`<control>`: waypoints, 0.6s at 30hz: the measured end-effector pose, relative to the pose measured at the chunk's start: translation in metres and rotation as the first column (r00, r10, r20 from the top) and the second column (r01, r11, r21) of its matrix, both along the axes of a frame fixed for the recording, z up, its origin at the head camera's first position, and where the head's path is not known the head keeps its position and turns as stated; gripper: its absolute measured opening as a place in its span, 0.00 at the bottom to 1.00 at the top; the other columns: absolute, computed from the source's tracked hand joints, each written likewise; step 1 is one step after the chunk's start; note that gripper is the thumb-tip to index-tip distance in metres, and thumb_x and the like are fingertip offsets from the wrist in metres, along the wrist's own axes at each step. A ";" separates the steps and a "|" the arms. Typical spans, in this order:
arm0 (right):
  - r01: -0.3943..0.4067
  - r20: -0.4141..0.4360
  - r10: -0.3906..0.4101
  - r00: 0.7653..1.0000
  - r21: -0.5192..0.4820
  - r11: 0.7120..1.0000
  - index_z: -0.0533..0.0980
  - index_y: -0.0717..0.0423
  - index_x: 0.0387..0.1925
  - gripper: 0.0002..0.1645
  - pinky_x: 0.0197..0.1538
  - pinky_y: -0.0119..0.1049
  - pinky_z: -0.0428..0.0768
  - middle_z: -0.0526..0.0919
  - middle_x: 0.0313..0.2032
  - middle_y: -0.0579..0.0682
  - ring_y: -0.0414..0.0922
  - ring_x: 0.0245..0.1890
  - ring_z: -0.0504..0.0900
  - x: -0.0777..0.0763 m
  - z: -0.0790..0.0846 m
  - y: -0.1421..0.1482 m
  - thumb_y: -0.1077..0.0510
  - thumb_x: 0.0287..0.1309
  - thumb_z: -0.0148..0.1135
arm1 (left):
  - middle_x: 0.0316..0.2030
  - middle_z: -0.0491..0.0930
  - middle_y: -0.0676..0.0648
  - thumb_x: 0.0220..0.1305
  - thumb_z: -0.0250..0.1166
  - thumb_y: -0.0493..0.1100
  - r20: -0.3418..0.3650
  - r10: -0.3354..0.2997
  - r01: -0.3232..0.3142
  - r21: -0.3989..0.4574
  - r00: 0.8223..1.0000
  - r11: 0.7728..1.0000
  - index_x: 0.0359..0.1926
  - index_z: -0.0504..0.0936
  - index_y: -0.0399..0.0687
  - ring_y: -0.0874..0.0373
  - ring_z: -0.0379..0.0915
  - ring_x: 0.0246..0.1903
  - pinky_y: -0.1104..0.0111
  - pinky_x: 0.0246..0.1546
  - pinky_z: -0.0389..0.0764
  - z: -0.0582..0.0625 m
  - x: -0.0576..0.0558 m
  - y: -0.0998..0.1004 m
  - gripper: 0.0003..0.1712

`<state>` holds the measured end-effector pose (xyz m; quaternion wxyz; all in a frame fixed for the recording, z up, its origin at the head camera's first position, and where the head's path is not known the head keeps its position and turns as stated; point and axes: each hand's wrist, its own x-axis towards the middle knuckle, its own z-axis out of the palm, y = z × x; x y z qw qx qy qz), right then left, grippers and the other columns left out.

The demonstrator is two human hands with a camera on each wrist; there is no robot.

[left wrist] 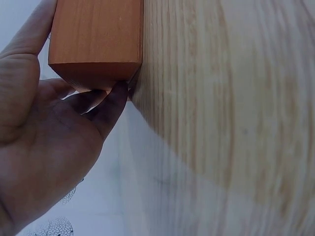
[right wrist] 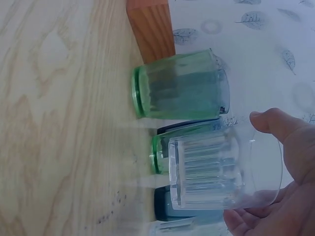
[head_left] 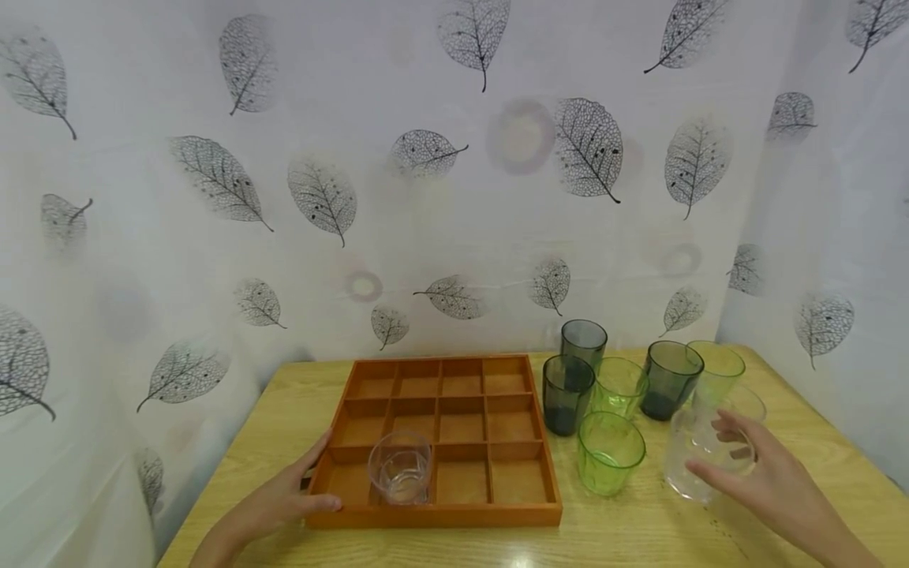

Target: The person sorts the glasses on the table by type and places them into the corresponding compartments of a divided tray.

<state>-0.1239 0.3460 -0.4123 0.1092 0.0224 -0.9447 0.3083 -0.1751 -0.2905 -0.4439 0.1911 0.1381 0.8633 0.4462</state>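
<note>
**Clear tumbler held right of the compartment tray**

Leaf-printed sheeting (head_left: 454, 197) is hung behind and beside a light wooden desk (head_left: 639, 528). An orange wooden tray (head_left: 440, 517) with twelve compartments is set on the desk; one clear glass (head_left: 401, 467) stands upright in the front row, second compartment from the left.

The clear tumbler (head_left: 699, 454) is gripped by the right hand (head_left: 774, 481), fingers and thumb curled round its upper wall near the rim. In the right wrist view the tumbler (right wrist: 216, 169) appears lifted just clear of the desk, its long axis upright, mouth up. The tray lies to the left of this hand, beyond the nearest green glass (head_left: 609, 452). Further green and dark glasses (head_left: 566, 393) are grouped between tray and tumbler.

The left hand (head_left: 284, 497) is laid against the tray's front-left corner, fingers straight along the left wall, thumb on the front wall.

No brand, label or writing is legible.
</note>
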 end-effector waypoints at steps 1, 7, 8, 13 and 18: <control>-0.003 0.005 0.003 1.000 -0.002 1.000 0.58 0.76 0.72 0.54 0.38 0.40 0.77 0.75 0.57 0.71 0.65 0.48 0.78 0.000 0.002 -0.001 0.48 0.60 0.76 | 0.78 0.35 0.23 0.70 0.70 0.49 -0.004 0.004 -0.004 -0.009 1.000 1.000 0.83 0.35 0.41 0.22 0.59 0.68 0.37 0.61 0.72 0.000 0.000 0.000 0.61; -0.008 0.002 0.008 1.000 0.004 1.000 0.59 0.74 0.72 0.54 0.38 0.41 0.77 0.75 0.58 0.70 0.64 0.49 0.79 0.004 0.014 -0.008 0.47 0.60 0.76 | 0.79 0.35 0.27 0.69 0.70 0.50 0.002 0.026 -0.026 -0.031 1.000 0.999 0.83 0.36 0.43 0.21 0.50 0.71 0.32 0.64 0.65 0.000 0.001 0.001 0.60; -0.004 -0.008 0.004 1.000 0.009 1.000 0.60 0.73 0.72 0.53 0.38 0.39 0.77 0.76 0.58 0.68 0.61 0.48 0.79 0.004 0.016 -0.008 0.47 0.59 0.77 | 0.79 0.35 0.27 0.69 0.70 0.50 0.005 0.027 -0.027 -0.029 1.000 0.999 0.83 0.36 0.44 0.21 0.49 0.71 0.32 0.64 0.64 0.000 0.001 0.001 0.60; 0.001 -0.035 -0.001 0.999 0.022 1.000 0.63 0.68 0.72 0.53 0.38 0.39 0.77 0.77 0.59 0.64 0.50 0.46 0.80 0.007 0.028 -0.013 0.46 0.57 0.78 | 0.79 0.34 0.27 0.70 0.70 0.49 0.007 0.020 -0.020 -0.023 1.000 1.000 0.83 0.35 0.43 0.21 0.49 0.71 0.32 0.64 0.65 0.000 0.001 0.001 0.60; -0.013 -0.050 0.014 0.999 0.018 1.000 0.63 0.67 0.73 0.52 0.38 0.34 0.75 0.77 0.59 0.64 0.47 0.46 0.79 0.009 0.038 -0.018 0.47 0.57 0.78 | 0.79 0.35 0.27 0.70 0.70 0.49 0.004 0.016 -0.016 -0.025 1.000 1.000 0.83 0.35 0.43 0.21 0.47 0.72 0.31 0.64 0.63 0.001 0.001 0.001 0.60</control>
